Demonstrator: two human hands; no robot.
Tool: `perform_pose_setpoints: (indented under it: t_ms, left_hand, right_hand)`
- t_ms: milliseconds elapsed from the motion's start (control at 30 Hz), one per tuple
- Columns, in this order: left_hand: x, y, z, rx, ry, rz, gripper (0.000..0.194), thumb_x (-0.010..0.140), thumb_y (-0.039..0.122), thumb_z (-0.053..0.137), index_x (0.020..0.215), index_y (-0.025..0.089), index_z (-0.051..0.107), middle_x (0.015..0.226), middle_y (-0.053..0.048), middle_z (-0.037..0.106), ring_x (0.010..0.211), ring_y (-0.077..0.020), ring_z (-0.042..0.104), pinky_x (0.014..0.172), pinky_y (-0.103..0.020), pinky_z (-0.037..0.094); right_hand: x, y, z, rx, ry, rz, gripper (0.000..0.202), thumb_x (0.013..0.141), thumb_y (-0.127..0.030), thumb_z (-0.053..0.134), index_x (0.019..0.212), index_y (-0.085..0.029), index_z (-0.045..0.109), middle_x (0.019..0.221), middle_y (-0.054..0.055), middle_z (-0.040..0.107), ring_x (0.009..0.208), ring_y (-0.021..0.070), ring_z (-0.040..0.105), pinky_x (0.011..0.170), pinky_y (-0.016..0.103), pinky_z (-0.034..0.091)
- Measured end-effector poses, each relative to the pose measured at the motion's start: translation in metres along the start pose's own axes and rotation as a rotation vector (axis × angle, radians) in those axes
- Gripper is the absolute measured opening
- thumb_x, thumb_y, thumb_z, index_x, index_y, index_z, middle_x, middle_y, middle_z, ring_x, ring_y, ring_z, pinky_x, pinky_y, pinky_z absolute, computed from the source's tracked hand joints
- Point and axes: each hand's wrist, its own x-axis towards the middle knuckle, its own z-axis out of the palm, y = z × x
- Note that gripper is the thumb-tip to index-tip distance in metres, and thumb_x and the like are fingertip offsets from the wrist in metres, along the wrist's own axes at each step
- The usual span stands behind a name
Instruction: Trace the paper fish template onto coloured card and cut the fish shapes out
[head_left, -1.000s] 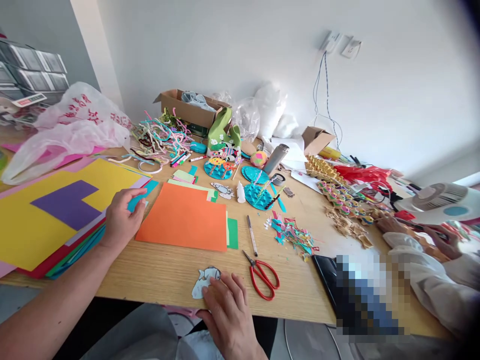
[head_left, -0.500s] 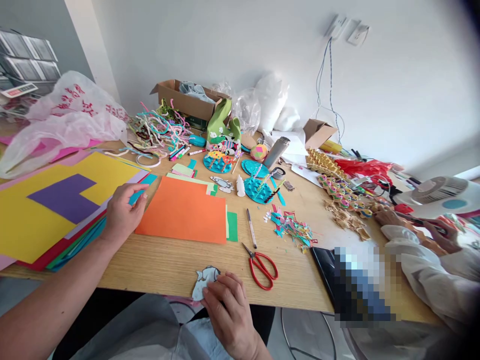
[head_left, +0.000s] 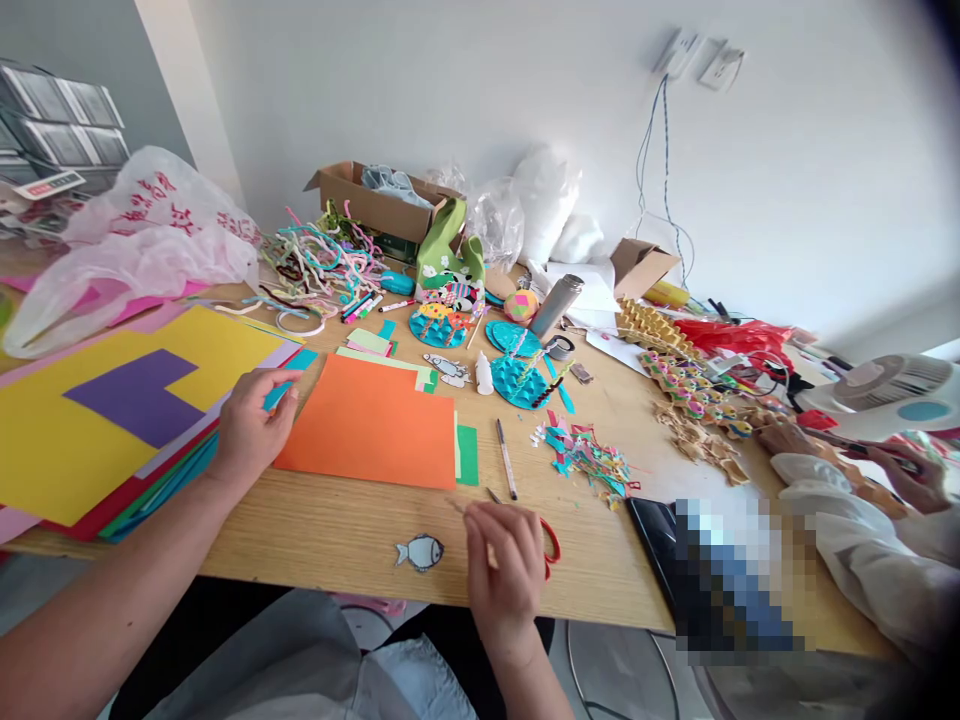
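Near the front edge of the surface [head_left: 337,535], the paper fish [head_left: 421,552] lay flat: presumably light, bendable, best gripped mid-body. The right hand [head_left: 506,560] was curled, contents unclear; the left hand [head_left: 253,425], half open, appeared empty.

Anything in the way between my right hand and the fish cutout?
Nothing visible: only bare tabletop shows between the right hand and the fish cutout. The scissors are partly hidden by the hand, their red handle showing on the side away from the fish.
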Motion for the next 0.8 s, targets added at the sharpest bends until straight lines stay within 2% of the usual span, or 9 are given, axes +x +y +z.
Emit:
perform_pose_setpoints:
  t_ms: [67, 167, 233, 333, 400, 500, 567, 667, 800]
  left_hand:
    - [0.001, 0.001, 0.0, -0.01, -0.019, 0.005, 0.019, 0.088, 0.027, 0.05, 0.097, 0.016, 0.062, 0.1, -0.01, 0.068, 0.097, -0.0219, 0.061, 0.091, -0.038, 0.047]
    - [0.005, 0.008, -0.001, -0.027, -0.077, 0.022, 0.021, 0.088, 0.028, 0.048, 0.099, 0.016, 0.062, 0.1, -0.009, 0.067, 0.097, -0.0211, 0.061, 0.09, -0.036, 0.048]
    - [0.009, 0.017, 0.0, -0.046, -0.172, 0.043, 0.022, 0.088, 0.027, 0.047, 0.1, 0.017, 0.062, 0.101, -0.007, 0.067, 0.099, -0.02, 0.061, 0.092, -0.035, 0.047]
    - [0.017, 0.034, 0.004, -0.09, -0.366, 0.093, 0.017, 0.086, 0.026, 0.049, 0.091, 0.019, 0.063, 0.095, -0.005, 0.069, 0.094, -0.0185, 0.063, 0.088, -0.032, 0.048]
    - [0.022, 0.048, 0.011, -0.076, -0.529, 0.113, 0.016, 0.084, 0.021, 0.048, 0.088, 0.019, 0.064, 0.092, -0.005, 0.069, 0.091, -0.0188, 0.063, 0.084, -0.032, 0.049]
    - [0.028, 0.069, 0.027, 0.01, -0.658, 0.145, 0.02, 0.083, 0.013, 0.047, 0.09, 0.019, 0.064, 0.095, -0.005, 0.069, 0.094, -0.0193, 0.062, 0.083, -0.031, 0.048]
    - [0.03, 0.081, 0.041, 0.025, -0.664, 0.158, 0.022, 0.082, 0.008, 0.046, 0.089, 0.018, 0.064, 0.094, -0.006, 0.068, 0.094, -0.019, 0.062, 0.083, -0.03, 0.048]
    - [0.029, 0.088, 0.062, 0.063, -0.664, 0.163, 0.026, 0.08, 0.003, 0.044, 0.09, 0.016, 0.064, 0.094, -0.009, 0.066, 0.096, -0.0213, 0.061, 0.084, -0.032, 0.048]
    - [0.021, 0.085, 0.076, 0.116, -0.691, 0.165, 0.029, 0.079, 0.003, 0.043, 0.095, 0.015, 0.063, 0.096, -0.01, 0.065, 0.09, -0.023, 0.062, 0.075, -0.034, 0.049]
  right_hand:
    - [0.019, 0.005, -0.001, 0.066, 0.018, 0.19, 0.013, 0.091, -0.016, 0.053, 0.091, -0.019, 0.065, 0.085, 0.006, 0.067, 0.076, 0.0168, 0.063, 0.068, 0.031, 0.052]
    - [0.051, 0.016, 0.002, 0.166, -0.049, 0.466, 0.02, 0.091, -0.032, 0.053, 0.084, -0.018, 0.066, 0.063, 0.0, 0.062, 0.053, 0.0118, 0.057, 0.054, 0.024, 0.047]
    - [0.072, 0.025, 0.01, 0.248, -0.119, 0.558, 0.026, 0.089, -0.039, 0.054, 0.082, -0.017, 0.066, 0.055, -0.001, 0.059, 0.049, 0.0118, 0.057, 0.049, 0.022, 0.045]
    - [0.096, 0.04, 0.031, 0.347, -0.262, 0.601, 0.026, 0.086, -0.039, 0.056, 0.082, -0.016, 0.067, 0.059, 0.0, 0.064, 0.052, 0.0135, 0.06, 0.05, 0.022, 0.045]
    - [0.107, 0.048, 0.049, 0.334, -0.331, 0.545, 0.022, 0.086, -0.035, 0.055, 0.083, -0.016, 0.067, 0.065, 0.002, 0.067, 0.056, 0.0145, 0.063, 0.053, 0.023, 0.045]
    - [0.114, 0.058, 0.072, 0.071, -0.337, 0.318, 0.017, 0.089, -0.027, 0.053, 0.087, -0.018, 0.067, 0.077, 0.004, 0.069, 0.068, 0.016, 0.064, 0.06, 0.024, 0.043]
    - [0.116, 0.061, 0.084, -0.188, -0.36, 0.141, 0.017, 0.09, -0.02, 0.051, 0.088, -0.019, 0.067, 0.084, 0.005, 0.068, 0.072, 0.0168, 0.062, 0.061, 0.024, 0.039]
    - [0.115, 0.064, 0.095, -0.502, -0.449, -0.083, 0.019, 0.089, -0.008, 0.049, 0.084, -0.018, 0.065, 0.082, 0.007, 0.065, 0.074, 0.0185, 0.058, 0.062, 0.027, 0.035]
    - [0.111, 0.063, 0.105, -0.626, -0.511, -0.259, 0.015, 0.085, -0.006, 0.054, 0.081, -0.017, 0.063, 0.082, 0.007, 0.063, 0.08, 0.0222, 0.054, 0.069, 0.031, 0.037]
